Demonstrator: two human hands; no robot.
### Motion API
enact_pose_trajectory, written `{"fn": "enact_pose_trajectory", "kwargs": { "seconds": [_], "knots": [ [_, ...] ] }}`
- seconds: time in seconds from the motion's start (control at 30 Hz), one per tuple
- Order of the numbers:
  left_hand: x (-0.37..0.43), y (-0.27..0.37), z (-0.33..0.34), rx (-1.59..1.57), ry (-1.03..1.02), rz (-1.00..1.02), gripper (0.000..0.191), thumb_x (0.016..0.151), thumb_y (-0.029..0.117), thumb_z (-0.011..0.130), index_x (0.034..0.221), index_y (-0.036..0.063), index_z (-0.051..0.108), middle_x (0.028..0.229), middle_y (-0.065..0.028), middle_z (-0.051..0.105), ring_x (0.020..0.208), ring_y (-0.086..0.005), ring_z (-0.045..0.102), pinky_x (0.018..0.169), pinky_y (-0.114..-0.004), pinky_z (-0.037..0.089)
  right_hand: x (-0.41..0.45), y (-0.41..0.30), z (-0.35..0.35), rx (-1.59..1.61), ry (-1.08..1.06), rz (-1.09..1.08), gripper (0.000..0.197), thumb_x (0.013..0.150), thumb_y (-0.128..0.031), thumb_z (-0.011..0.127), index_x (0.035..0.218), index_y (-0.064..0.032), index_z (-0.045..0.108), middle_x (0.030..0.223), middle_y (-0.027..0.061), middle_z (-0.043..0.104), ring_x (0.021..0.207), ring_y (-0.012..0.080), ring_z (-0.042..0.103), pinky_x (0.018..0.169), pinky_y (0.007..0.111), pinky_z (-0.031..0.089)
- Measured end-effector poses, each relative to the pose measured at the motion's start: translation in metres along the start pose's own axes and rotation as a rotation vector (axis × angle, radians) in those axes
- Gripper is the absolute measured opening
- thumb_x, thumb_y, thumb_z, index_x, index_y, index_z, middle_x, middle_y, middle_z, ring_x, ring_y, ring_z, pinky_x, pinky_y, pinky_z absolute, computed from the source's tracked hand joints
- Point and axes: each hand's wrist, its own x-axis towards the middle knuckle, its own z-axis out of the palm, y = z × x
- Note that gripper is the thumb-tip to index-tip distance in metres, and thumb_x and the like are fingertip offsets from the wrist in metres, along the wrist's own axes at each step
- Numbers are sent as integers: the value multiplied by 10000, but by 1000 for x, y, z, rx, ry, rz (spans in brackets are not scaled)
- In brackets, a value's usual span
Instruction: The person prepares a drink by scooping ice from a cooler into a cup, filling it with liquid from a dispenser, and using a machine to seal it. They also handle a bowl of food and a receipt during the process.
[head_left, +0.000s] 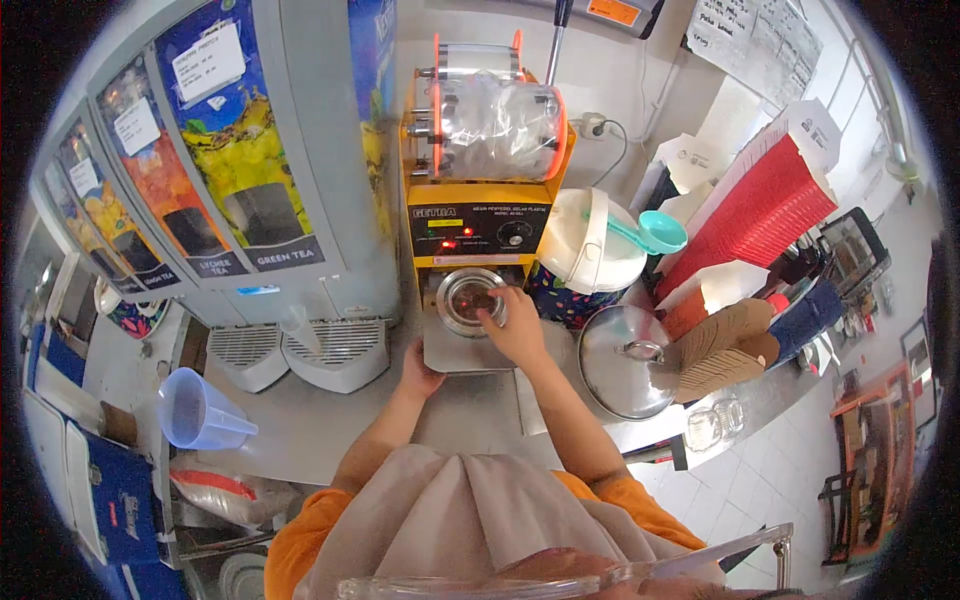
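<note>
In front of me stands a yellow and black Getra cup sealing machine (480, 225) with red indicator lights lit. A clear cup (474, 301) with something dark inside sits in the round metal holder of its sliding tray (469, 358). My right hand (519, 330) has its thumb and fingers at the right side of the cup's rim. Beside the tray's front left corner is my left hand (422, 373); its fingers are partly hidden behind the tray edge. Clear sealing film (499, 127) is wound on the rollers above.
To the left are a drinks dispenser (319, 187) with drip trays (337, 352) and a blue plastic jug (199, 412). On the right stand a lidded white container (592, 232) with a turquoise scoop (661, 232), a metal pot lid (626, 367), and stacked red cartons (750, 210).
</note>
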Motion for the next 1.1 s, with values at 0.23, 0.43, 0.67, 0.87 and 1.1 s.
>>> {"fn": "enact_pose_trajectory", "kwargs": {
  "seconds": [0.23, 0.43, 0.67, 0.87, 1.1],
  "knots": [
    [17, 25, 32, -54, 95, -47, 484, 958, 404, 309, 1288, 77, 443, 1290, -131, 493, 1205, -304, 452, 1009, -462, 352, 16, -28, 40, -411, -61, 160, 643, 631, -446, 753, 1073, -57, 496, 1130, 160, 500, 1042, 354, 466, 820, 473, 399],
    [3, 32, 21, -284, 27, -218, 604, 929, 519, 285, 1342, 90, 387, 1358, -121, 429, 1228, -322, 410, 1030, -478, 299, 30, -57, 22, -421, -19, 241, 710, 579, -343, 777, 1129, -44, 442, 1116, 211, 450, 1052, 379, 437, 859, 467, 385],
    [-68, -7, 6, 1147, 121, 693, 698, 773, 242, 695, 1316, 19, 316, 1225, -185, 476, 1260, -257, 370, 1026, -423, 294, 9, -138, -78, -315, 28, 121, 726, 555, -190, 756, 1181, -42, 421, 1125, 226, 451, 1054, 413, 422, 912, 470, 373],
    [-126, -17, 144, 991, -779, 100, 694, 649, 55, 795, 1222, 20, 405, 1147, -83, 548, 1004, -192, 586, 811, -315, 504, -72, -211, -142, -130, -33, 219, 900, 530, -204, 834, 1294, -78, 377, 1347, 182, 371, 1199, 349, 400, 980, 417, 361],
    [-180, -160, 176, 897, -1018, -146, 604, 659, 48, 774, 1175, 5, 463, 1122, -99, 581, 994, -199, 585, 863, -332, 471, -233, -198, -202, 271, 528, 504, 1055, 515, -223, 894, 1363, -48, 290, 1392, 142, 355, 1285, 258, 350, 1040, 385, 314]
  ]
}}
